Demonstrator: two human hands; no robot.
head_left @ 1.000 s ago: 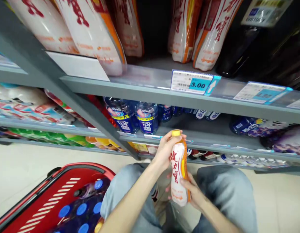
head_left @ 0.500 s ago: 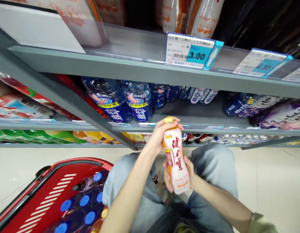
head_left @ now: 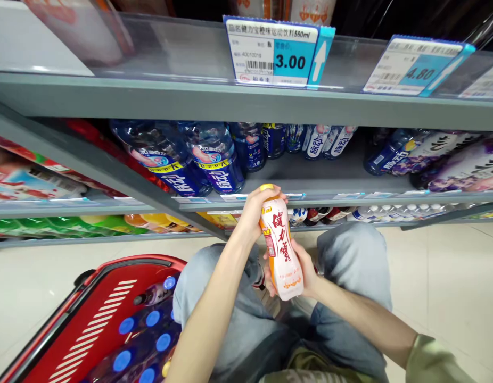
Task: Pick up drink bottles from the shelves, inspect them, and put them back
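Between my knees and the shelf I hold a drink bottle (head_left: pixel 284 252) with a white and orange sleeve, red Chinese characters and a yellow cap. It tilts, its cap end toward the shelf and its base toward me. My left hand (head_left: pixel 254 210) is wrapped round the neck just below the cap. Around the lower body, from beneath and the right side, my right hand (head_left: pixel 306 266) grips it; some of its fingers are hidden behind the bottle.
A red shopping basket (head_left: pixel 90 314) with several blue-capped bottles (head_left: pixel 153 319) stands at my left. Ahead, a grey shelf edge (head_left: pixel 190 101) carries a price tag (head_left: pixel 278 53). Blue drink bottles (head_left: pixel 214 159) stand on the shelf below, purple-labelled bottles (head_left: pixel 466 165) on its right.
Both hands and the bottle have moved slightly up and left in view, still gripping it. The camera view has shifted, so the upper shelf and price tags sit higher and look larger.
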